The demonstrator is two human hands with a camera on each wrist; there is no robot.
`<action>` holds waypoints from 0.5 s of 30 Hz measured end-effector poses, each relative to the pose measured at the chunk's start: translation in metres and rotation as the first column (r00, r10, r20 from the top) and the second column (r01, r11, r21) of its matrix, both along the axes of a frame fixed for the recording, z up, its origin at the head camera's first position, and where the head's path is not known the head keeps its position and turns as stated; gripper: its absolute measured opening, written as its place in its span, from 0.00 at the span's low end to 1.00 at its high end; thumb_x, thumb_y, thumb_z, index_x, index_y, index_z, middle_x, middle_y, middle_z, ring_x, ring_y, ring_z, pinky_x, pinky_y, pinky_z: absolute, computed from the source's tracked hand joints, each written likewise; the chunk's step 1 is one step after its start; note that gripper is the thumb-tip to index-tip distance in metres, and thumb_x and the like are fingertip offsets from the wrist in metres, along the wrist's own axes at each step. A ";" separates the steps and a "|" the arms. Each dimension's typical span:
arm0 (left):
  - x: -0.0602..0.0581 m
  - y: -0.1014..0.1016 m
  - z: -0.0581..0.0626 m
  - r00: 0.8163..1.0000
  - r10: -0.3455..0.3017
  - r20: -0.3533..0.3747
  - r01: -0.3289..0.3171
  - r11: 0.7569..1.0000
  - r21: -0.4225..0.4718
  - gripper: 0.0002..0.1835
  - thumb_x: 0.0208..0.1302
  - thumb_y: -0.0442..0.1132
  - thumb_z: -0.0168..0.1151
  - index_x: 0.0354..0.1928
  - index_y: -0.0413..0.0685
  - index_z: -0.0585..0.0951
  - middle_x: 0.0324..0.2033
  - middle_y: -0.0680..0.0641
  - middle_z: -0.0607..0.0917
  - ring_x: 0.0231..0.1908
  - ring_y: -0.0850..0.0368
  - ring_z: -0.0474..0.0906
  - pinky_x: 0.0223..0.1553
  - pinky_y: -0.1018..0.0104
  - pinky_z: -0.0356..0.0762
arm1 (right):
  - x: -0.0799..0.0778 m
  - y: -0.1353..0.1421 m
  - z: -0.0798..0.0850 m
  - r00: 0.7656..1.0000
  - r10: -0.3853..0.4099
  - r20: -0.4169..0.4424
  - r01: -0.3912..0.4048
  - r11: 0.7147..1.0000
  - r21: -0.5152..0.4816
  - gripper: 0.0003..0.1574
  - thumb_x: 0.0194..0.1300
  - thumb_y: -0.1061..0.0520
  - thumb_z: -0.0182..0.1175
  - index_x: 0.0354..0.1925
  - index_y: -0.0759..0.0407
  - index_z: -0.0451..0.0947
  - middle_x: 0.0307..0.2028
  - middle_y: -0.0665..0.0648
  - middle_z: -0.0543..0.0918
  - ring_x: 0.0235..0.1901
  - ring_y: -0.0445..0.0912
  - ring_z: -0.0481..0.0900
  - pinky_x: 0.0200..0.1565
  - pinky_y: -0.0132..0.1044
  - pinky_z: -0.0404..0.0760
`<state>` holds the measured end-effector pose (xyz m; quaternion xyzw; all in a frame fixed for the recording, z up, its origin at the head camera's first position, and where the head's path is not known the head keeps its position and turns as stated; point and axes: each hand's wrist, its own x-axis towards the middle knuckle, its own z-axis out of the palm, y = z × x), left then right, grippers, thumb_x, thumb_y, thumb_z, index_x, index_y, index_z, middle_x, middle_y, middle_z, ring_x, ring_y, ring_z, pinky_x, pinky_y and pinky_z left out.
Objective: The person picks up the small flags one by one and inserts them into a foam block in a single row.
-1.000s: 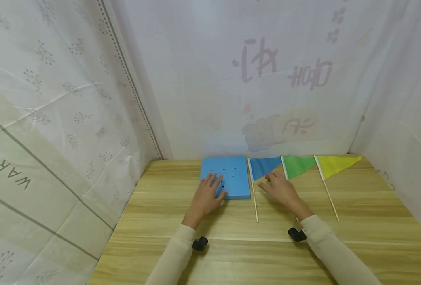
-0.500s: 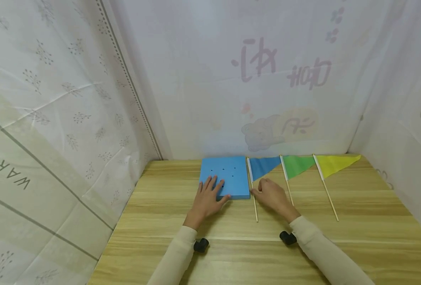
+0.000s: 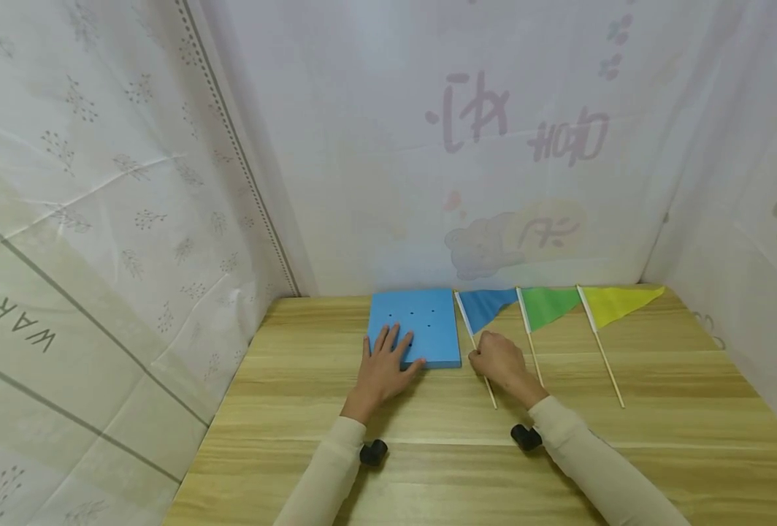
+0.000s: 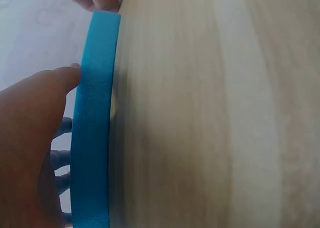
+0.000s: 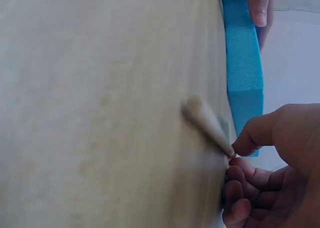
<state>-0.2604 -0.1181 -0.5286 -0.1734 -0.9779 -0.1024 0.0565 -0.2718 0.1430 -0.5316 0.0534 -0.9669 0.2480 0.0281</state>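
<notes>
My left hand (image 3: 385, 372) lies with spread fingers on a blue foam board (image 3: 437, 340) that has several small dark holes; part of the board is hidden under it. In the left wrist view the thumb rests at the upper edge of the thick foam side. Just right of the board, my right hand (image 3: 502, 361) pinches the thin wooden stick of a blue pennant flag (image 3: 487, 307) between thumb and curled fingers. The stick's lower end (image 5: 202, 118) sticks out toward the camera in the right wrist view. A green flag (image 3: 546, 307) lies beside the right hand.
A yellow flag (image 3: 618, 303) lies farther right, its stick pointing toward the front. All of this is on a wood-grain table (image 3: 441, 475). Printed curtains (image 3: 362, 183) hang close behind the table and along both sides.
My right hand has moved left and down onto the blue flag's stick and now pinches it. The stick's lower end has swung right. The left hand has stayed on the foam board.
</notes>
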 end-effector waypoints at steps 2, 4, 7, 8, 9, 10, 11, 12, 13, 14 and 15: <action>0.000 0.001 0.000 1.000 -0.004 0.002 0.004 1.000 0.010 0.38 0.69 0.70 0.43 0.75 0.62 0.61 0.77 0.45 0.56 0.77 0.43 0.48 0.71 0.31 0.45 | 0.001 0.001 0.002 1.000 -0.007 0.025 0.007 1.000 -0.019 0.26 0.60 0.56 0.56 0.10 0.50 0.58 0.13 0.47 0.54 0.14 0.42 0.50 0.15 0.34 0.50; 0.000 0.001 0.000 1.000 -0.006 0.012 0.006 1.000 0.017 0.37 0.70 0.69 0.43 0.75 0.61 0.62 0.77 0.45 0.55 0.77 0.43 0.48 0.71 0.31 0.45 | 0.001 0.002 0.004 0.998 -0.013 0.059 0.016 0.999 -0.048 0.28 0.61 0.56 0.56 0.09 0.49 0.56 0.12 0.46 0.51 0.13 0.42 0.48 0.15 0.33 0.48; 0.000 0.002 0.001 0.999 -0.001 0.032 0.001 1.000 0.017 0.37 0.70 0.69 0.42 0.75 0.61 0.61 0.77 0.45 0.55 0.77 0.43 0.47 0.71 0.31 0.44 | 0.001 0.004 0.006 0.994 -0.016 0.104 0.026 0.995 -0.097 0.28 0.61 0.55 0.56 0.09 0.49 0.56 0.11 0.45 0.51 0.12 0.41 0.48 0.15 0.32 0.49; 0.000 0.003 0.002 0.999 0.002 0.037 -0.003 1.000 0.013 0.37 0.71 0.69 0.42 0.75 0.61 0.61 0.77 0.45 0.54 0.77 0.43 0.47 0.71 0.31 0.44 | 0.001 0.005 0.006 0.993 -0.014 0.115 0.027 0.993 -0.112 0.28 0.61 0.55 0.57 0.09 0.49 0.56 0.11 0.45 0.51 0.12 0.41 0.48 0.15 0.32 0.50; 0.001 0.003 0.003 0.999 0.006 0.041 -0.006 1.000 0.012 0.37 0.71 0.68 0.43 0.75 0.61 0.61 0.77 0.45 0.54 0.77 0.43 0.47 0.71 0.31 0.44 | 0.000 0.005 0.007 0.992 -0.011 0.124 0.027 0.991 -0.129 0.29 0.61 0.55 0.57 0.09 0.49 0.56 0.10 0.45 0.51 0.12 0.40 0.48 0.15 0.32 0.50; 0.001 0.003 0.004 0.999 0.009 0.044 -0.009 1.000 0.010 0.37 0.70 0.68 0.43 0.75 0.62 0.61 0.77 0.45 0.54 0.77 0.43 0.47 0.71 0.31 0.44 | -0.001 0.006 0.007 0.992 -0.007 0.128 0.026 0.989 -0.146 0.29 0.61 0.56 0.57 0.09 0.49 0.56 0.10 0.45 0.51 0.12 0.40 0.48 0.15 0.31 0.50; 0.001 0.003 0.005 0.999 0.011 0.047 -0.011 1.000 0.008 0.36 0.71 0.68 0.43 0.75 0.62 0.61 0.77 0.45 0.54 0.77 0.43 0.47 0.71 0.31 0.44 | -0.002 0.007 0.007 0.992 -0.004 0.130 0.024 0.988 -0.156 0.29 0.60 0.56 0.58 0.09 0.48 0.56 0.10 0.44 0.51 0.11 0.40 0.49 0.15 0.31 0.51; 0.001 0.003 0.006 0.999 0.012 0.051 -0.012 1.000 0.005 0.36 0.71 0.68 0.43 0.76 0.62 0.60 0.77 0.45 0.54 0.77 0.43 0.46 0.71 0.31 0.44 | -0.003 0.007 0.007 0.991 0.002 0.131 0.021 0.985 -0.169 0.29 0.60 0.57 0.58 0.09 0.48 0.56 0.10 0.44 0.51 0.11 0.39 0.48 0.15 0.31 0.50; 0.001 0.003 0.006 0.999 0.012 0.053 -0.012 1.000 0.006 0.36 0.71 0.68 0.43 0.75 0.62 0.60 0.77 0.45 0.54 0.77 0.43 0.47 0.71 0.31 0.44 | -0.004 0.008 0.008 0.991 0.004 0.133 0.020 0.984 -0.178 0.29 0.59 0.57 0.58 0.08 0.48 0.56 0.09 0.44 0.51 0.11 0.39 0.48 0.16 0.31 0.50; 0.001 0.003 0.007 0.998 0.011 0.057 -0.012 1.000 0.005 0.36 0.71 0.68 0.44 0.76 0.62 0.60 0.77 0.45 0.54 0.77 0.43 0.46 0.71 0.31 0.44 | -0.004 0.008 0.008 0.991 0.006 0.135 0.019 0.982 -0.186 0.29 0.59 0.57 0.58 0.08 0.48 0.56 0.09 0.44 0.51 0.10 0.39 0.49 0.15 0.30 0.51; 0.000 0.003 0.008 0.998 0.009 0.059 -0.010 1.000 0.007 0.36 0.71 0.68 0.44 0.75 0.62 0.60 0.77 0.45 0.54 0.77 0.42 0.46 0.71 0.31 0.44 | -0.005 0.009 0.008 0.991 0.007 0.136 0.019 0.982 -0.188 0.29 0.59 0.57 0.58 0.08 0.48 0.56 0.08 0.44 0.52 0.09 0.39 0.50 0.15 0.30 0.52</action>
